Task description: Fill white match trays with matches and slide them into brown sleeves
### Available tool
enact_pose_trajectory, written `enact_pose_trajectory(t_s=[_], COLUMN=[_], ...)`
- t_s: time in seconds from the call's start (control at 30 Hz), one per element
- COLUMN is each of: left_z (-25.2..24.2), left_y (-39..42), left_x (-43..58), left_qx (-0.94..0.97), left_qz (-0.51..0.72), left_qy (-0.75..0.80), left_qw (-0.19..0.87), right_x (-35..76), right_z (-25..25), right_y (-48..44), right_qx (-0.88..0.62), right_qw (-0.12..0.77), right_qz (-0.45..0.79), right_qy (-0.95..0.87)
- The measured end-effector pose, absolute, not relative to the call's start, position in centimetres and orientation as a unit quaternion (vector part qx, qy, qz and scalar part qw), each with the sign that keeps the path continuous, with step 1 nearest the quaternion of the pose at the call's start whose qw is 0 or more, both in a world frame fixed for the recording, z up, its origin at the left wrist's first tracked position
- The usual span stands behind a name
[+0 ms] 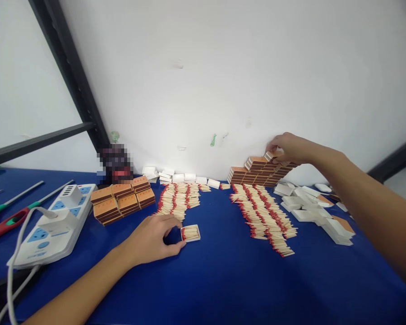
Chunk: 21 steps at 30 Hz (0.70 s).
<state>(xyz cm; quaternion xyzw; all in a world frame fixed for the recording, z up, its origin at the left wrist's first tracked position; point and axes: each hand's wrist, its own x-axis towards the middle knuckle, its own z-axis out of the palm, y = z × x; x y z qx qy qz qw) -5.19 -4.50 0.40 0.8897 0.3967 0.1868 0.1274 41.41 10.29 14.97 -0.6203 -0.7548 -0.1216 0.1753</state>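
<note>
My left hand (155,239) rests on the blue table with thumb and fingertips closed at the left end of a small white matchbox tray (198,238), which lies flat and holds red-headed matches (190,231). At the far right, my right hand (289,146) reaches to the top of a stepped stack of matchboxes (257,174) against the wall. Its fingers are closed on a matchbox (269,155) there, partly covered by the hand. Loose matches lie in rows, one group (177,198) beyond my left hand and a longer group (262,212) in front of the stack.
White empty trays (189,177) line the wall, and more trays (307,205) are heaped at the right. A smaller matchbox stack (122,201) stands at the left beside a white power strip (59,225) with a plugged-in cable. Red-and-green-handled tools (10,229) lie at far left.
</note>
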Motion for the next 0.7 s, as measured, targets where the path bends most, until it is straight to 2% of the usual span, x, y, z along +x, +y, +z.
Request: enact_pose_trajectory(t_s=[0.13,0.2,0.27,0.37,0.43,0.57,0.7], left_z=[0.6,0.6,0.6,0.5,0.4,0.3,0.2], left_y=[-4.6,-4.6,-4.6,-4.6,-4.6,-4.6,-4.7], left_x=[-5.1,-5.1,-5.1,-5.0,-5.0,-4.8,-4.7], left_qx=[0.890,0.892,0.891,0.891,0.891,0.891,0.889], left_qz=[0.194,0.197,0.202,0.211,0.216,0.219,0.225], left_qy=[0.392,0.388,0.386,0.383,0.377,0.363,0.360], left_qw=[0.124,0.126,0.126,0.124,0.131,0.160,0.172], right_x=[41.1,40.6,39.1,34.9,31.4,26.2,24.3], right_z=[16.6,17.3,17.1,14.3,11.1,5.1,2.3], right_y=[9.5,7.8,5.1,0.0,-3.1,-6.2,-6.1], right_qx=[-0.608,-0.616,-0.628,-0.552,-0.495,-0.457,-0.451], right_qw=[0.107,0.124,0.194,0.245,0.216,0.138,0.127], right_qz=[-0.095,-0.104,-0.080,0.025,0.087,0.122,0.159], right_qy=[-0.781,-0.771,-0.750,-0.797,-0.837,-0.870,-0.869])
